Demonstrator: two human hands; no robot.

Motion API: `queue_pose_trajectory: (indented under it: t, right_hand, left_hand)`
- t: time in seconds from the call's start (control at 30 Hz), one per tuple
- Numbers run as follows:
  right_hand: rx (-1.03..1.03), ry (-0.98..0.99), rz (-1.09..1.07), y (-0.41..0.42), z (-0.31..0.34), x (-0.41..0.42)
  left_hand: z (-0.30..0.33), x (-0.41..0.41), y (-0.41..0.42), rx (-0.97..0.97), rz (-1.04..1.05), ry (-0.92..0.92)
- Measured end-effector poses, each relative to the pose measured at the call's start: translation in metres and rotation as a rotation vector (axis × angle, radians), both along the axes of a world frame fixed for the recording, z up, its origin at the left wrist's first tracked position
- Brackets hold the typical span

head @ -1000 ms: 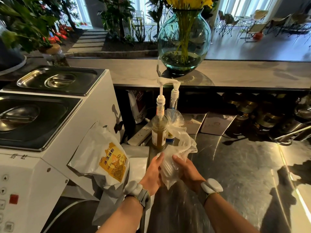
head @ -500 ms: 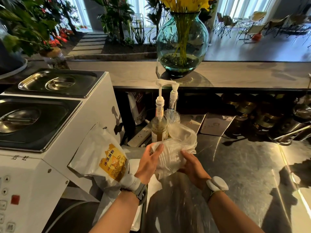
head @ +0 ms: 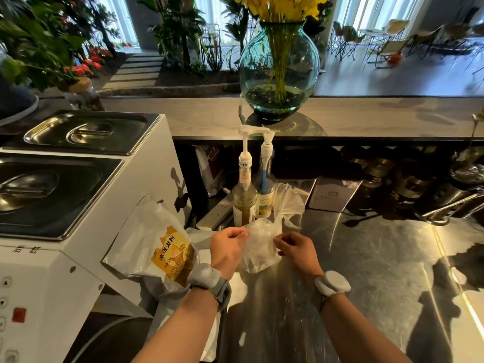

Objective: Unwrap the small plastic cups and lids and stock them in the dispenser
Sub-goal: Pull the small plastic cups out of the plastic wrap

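Observation:
A clear plastic bag (head: 259,244) holding a stack of small plastic cups rests upright on the steel counter (head: 366,258), in front of me. My left hand (head: 227,247) pinches the bag's left side near its top. My right hand (head: 296,248) pinches the right side. The loose neck of the bag (head: 288,203) stands up behind my hands. The cups inside show only as a blurred white mass. No dispenser can be made out.
Two pump syrup bottles (head: 245,197) stand just behind the bag. A white machine (head: 78,205) with two steel lidded pans fills the left; a powder pouch (head: 167,247) leans on it. A glass flower vase (head: 279,72) sits on the raised bar. Metal jugs (head: 408,176) crowd the right back.
The bag has turned from lying across my palms to standing on the counter. Both hands have shifted from cradling it to pinching its upper sides, and the bag's neck has fallen back.

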State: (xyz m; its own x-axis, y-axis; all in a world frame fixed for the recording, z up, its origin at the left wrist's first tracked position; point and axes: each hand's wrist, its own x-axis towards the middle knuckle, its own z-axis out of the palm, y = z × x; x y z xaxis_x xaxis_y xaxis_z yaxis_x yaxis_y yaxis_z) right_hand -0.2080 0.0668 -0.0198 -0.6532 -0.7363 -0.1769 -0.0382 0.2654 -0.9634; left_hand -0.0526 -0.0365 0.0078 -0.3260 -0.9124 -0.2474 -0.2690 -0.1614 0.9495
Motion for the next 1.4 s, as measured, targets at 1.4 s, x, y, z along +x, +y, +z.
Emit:
queue_pose_trajectory:
  t: [1.4]
  right_hand:
    - [0.053, 0.562, -0.069, 0.009, 0.047, -0.016]
  left_hand:
    - [0.064, 0.024, -0.024, -0.059, 0.211, 0.121]
